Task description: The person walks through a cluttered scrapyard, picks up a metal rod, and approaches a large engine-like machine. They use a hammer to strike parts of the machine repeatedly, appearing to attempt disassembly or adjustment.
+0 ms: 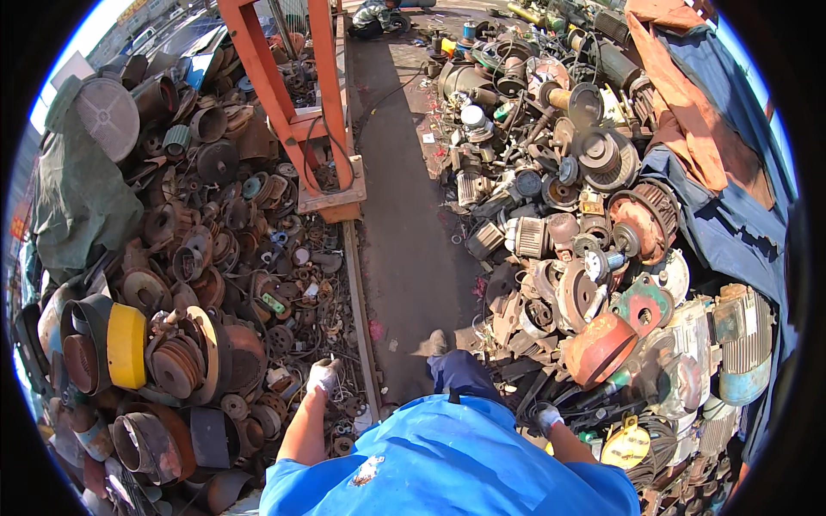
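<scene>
Any marks near your hands are too small to read: a little green block (274, 303) in the left pile carries a pale patch, and the yellow disc (626, 445) on your right bears faint dark marks. Your left hand (323, 376), in a white glove, is over the edge of the left scrap pile, a finger extended forward and the others bent in. You can't tell from here whether it grips anything; the small scrap (348, 402) lies just beside it, between your hand and the long metal rail (360, 314). Those pieces point every which way, while the rail's long axis runs straight ahead of you, along the left edge of the dark floor (400, 249).

Your right hand (548, 418), also in a white glove, is low at the near edge of the right pile. Its fingers look curled, but how wide they stand, and whether they hold something, you cannot tell. Nearest to it are the dark strips (529, 384), lying just ahead, their long axes slanting across your line of view. Farther right, beyond the strips, a red drum (600, 348) sits tilted beside a green metal plate (644, 305).
</scene>
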A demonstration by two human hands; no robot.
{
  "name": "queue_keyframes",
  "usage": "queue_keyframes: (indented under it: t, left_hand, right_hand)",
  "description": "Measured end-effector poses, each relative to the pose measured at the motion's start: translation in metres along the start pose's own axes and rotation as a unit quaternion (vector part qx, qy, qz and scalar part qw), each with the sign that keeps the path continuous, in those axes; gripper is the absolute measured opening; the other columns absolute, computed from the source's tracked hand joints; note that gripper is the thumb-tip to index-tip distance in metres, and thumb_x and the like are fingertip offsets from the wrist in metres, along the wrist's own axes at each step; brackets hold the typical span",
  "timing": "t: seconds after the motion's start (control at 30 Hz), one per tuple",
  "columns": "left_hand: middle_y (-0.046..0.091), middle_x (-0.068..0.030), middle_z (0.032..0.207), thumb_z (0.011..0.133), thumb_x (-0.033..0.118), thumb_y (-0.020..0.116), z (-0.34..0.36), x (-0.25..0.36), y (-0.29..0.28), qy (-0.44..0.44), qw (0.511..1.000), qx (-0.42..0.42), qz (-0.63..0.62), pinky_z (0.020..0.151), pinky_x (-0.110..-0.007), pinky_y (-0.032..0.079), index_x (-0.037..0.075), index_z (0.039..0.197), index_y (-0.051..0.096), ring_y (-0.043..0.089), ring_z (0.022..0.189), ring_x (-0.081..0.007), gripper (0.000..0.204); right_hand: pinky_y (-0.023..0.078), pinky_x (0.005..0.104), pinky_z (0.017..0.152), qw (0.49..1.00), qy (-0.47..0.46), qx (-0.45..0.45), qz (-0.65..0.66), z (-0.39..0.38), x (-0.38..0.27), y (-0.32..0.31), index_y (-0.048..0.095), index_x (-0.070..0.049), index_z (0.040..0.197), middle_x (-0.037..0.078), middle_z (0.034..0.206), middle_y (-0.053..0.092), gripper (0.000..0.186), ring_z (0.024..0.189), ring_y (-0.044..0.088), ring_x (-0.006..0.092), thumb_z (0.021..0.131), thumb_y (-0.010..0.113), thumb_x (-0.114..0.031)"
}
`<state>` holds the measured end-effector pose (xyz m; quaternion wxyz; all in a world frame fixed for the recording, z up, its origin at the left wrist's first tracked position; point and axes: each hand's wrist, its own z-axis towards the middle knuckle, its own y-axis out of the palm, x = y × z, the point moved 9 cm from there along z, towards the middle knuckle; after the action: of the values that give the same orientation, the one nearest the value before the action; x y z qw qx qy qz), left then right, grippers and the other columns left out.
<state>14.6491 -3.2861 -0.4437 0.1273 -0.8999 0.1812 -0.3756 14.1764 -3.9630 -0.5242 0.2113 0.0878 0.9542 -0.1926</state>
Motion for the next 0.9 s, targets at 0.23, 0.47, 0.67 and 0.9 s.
queue_keyframes:
  t: [0.23, 0.47, 0.67, 0.9]
  left_hand:
    - [0.075, -0.0188, 0.115, 0.091, 0.031, 0.075, 0.146, 0.114, -0.029, -0.059, 0.996, 0.042, -0.055, 0.093, -0.037, 0.053, -0.009, 0.129, 0.066, 0.07, 0.104, -0.027, 0.056]
    - [0.076, -0.0139, 0.097, 0.09, 0.021, 0.077, 0.206, 0.165, 0.014, -0.162, 0.981, 0.047, -0.099, 0.075, -0.036, 0.054, -0.006, 0.116, 0.071, 0.07, 0.083, -0.0228, 0.037]
    - [0.077, -0.0149, 0.096, 0.092, 0.025, 0.074, 0.401, 0.254, 0.041, -0.047, 0.969, -0.055, 0.236, 0.075, -0.038, 0.055, 0.001, 0.107, 0.077, 0.071, 0.08, -0.0266, 0.029]
    - [0.077, -0.0184, 0.11, 0.099, 0.036, 0.057, 0.611, 0.594, 0.116, 0.069, 0.941, -0.117, 0.311, 0.097, -0.042, 0.053, 0.005, 0.114, 0.077, 0.071, 0.109, -0.0355, 0.04]
  right_hand:
    - [0.059, 0.0393, 0.08, 0.936, -0.211, -0.067, -0.272, 0.141, -0.359, 0.118, 0.075, -0.009, 0.113, 0.01, 0.103, 0.077, 0.026, 0.087, 0.073, 0.0234, 0.098, 0.064, -0.026]
    - [0.029, 0.0338, 0.043, 0.978, -0.074, -0.103, 0.164, 0.191, -0.762, 0.101, 0.039, 0.0, 0.15, 0.01, 0.068, 0.05, 0.07, 0.046, 0.041, 0.0183, 0.084, 0.057, 0.017]
    - [0.042, 0.0363, 0.046, 0.963, -0.119, -0.131, 0.204, 0.31, -0.915, 0.081, 0.062, -0.008, 0.132, 0.006, 0.086, 0.063, 0.034, 0.057, 0.054, 0.0214, 0.105, 0.044, -0.018]
    - [0.056, 0.0388, 0.09, 0.995, -0.067, -0.003, -0.071, 0.432, -0.893, 0.055, 0.075, -0.008, 0.122, 0.014, 0.114, 0.076, 0.036, 0.106, 0.071, 0.0288, 0.089, 0.064, -0.017]
